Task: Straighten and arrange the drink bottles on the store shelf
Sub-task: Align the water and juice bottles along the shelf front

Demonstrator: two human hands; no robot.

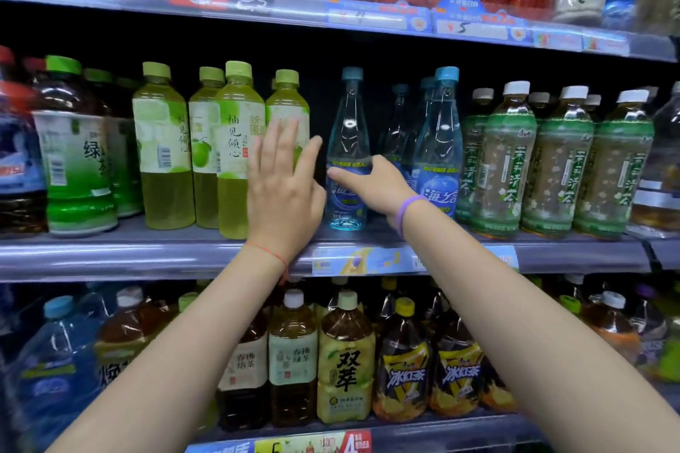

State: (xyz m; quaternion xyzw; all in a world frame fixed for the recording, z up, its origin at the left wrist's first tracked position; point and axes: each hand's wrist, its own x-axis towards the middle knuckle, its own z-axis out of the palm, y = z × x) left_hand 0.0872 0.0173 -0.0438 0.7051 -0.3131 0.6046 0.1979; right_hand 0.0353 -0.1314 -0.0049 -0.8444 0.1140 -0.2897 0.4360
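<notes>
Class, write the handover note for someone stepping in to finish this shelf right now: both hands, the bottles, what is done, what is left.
Left hand: open, fingers straight, in front of the yellow-green tea bottle; contact unclear.
Right hand: grips the front blue water bottle at its label, on the middle shelf.
Done: the jasmine tea bottles stand in even rows.
Left: the blue bottle sits apart from the second blue bottle; the yellow-green bottles look uneven, so probably close the gap and line up the fronts.

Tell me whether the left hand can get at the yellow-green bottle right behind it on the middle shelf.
Probably yes. The left hand is open, fingers straight, directly in front of that yellow-green bottle, and nothing stands between them; the right hand is off to the side on the blue bottle.
</notes>
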